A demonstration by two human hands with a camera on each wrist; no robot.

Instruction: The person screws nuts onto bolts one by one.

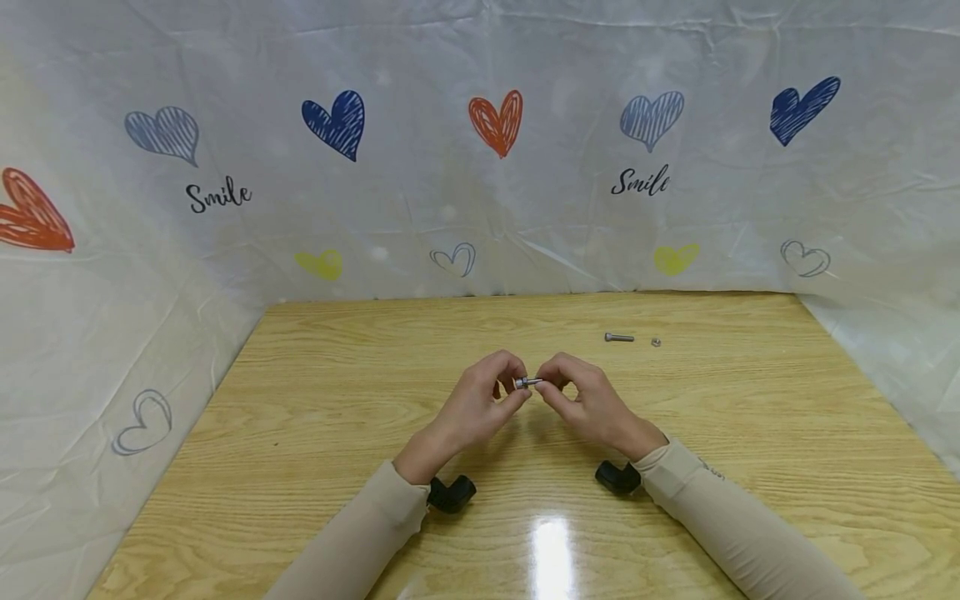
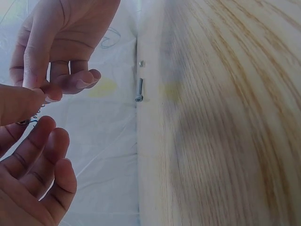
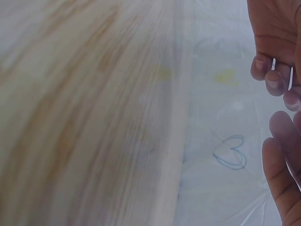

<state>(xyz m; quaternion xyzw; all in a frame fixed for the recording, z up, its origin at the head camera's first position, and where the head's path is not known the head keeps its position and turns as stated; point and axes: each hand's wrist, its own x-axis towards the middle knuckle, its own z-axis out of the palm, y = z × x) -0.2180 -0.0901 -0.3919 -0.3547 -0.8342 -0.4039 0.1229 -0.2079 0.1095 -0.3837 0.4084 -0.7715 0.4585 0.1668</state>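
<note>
Above the middle of the table, both hands meet at a small metal bolt (image 1: 531, 382) that lies roughly level, its head to the left. My left hand (image 1: 476, 402) pinches the head end between thumb and fingers. A ring that looks like a nut shows on the bolt close by its head. At the opposite end, my right hand (image 1: 590, 406) pinches the shank near the tip, which its fingertips hide. In the left wrist view, fingers cover most of the bolt; the right wrist view shows only parts of the hands at its right edge.
A second bolt (image 1: 619, 337) lies toward the back right of the wooden table (image 1: 315, 400), with a loose nut (image 1: 656, 342) to its right. A white curtain (image 1: 420, 200) printed with hearts stands behind and at both sides. Black devices (image 1: 452, 496) are at the wrists.
</note>
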